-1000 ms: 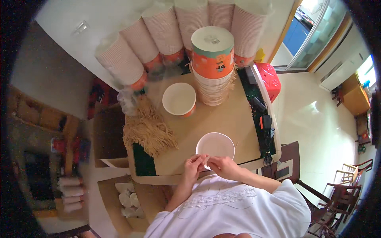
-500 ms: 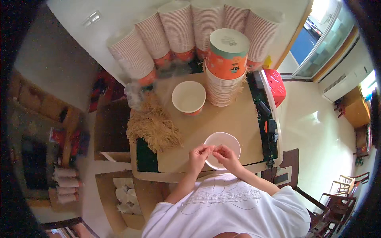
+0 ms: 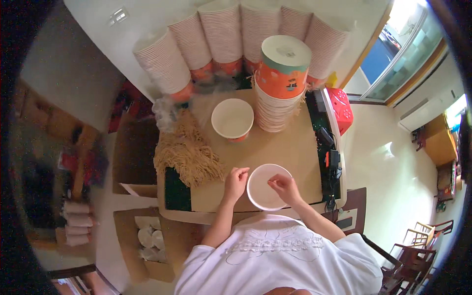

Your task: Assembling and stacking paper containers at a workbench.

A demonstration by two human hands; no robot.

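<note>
A white round paper tub stands on the brown cardboard sheet close to the table's front edge. Just left of its rim is my left hand, fingers curled and thumb pressed to forefinger. Over the tub's opening, toward its right side, my right hand is closed in a pinch. Whatever either pinch holds, if anything, is too small to see. Farther back sits another open tub, white inside with an orange outside. A loose heap of tan paper-like strands lies left of it.
A tall stack of tubs, topped by an upturned orange one, stands behind. Several wrapped tub stacks line the wall. Black adapters and cables lie along the right edge. An open carton with white tubs is at lower left.
My hands, together above the near tub before, have parted. The left moved left to beside the rim; the right moved slightly right over the opening.
</note>
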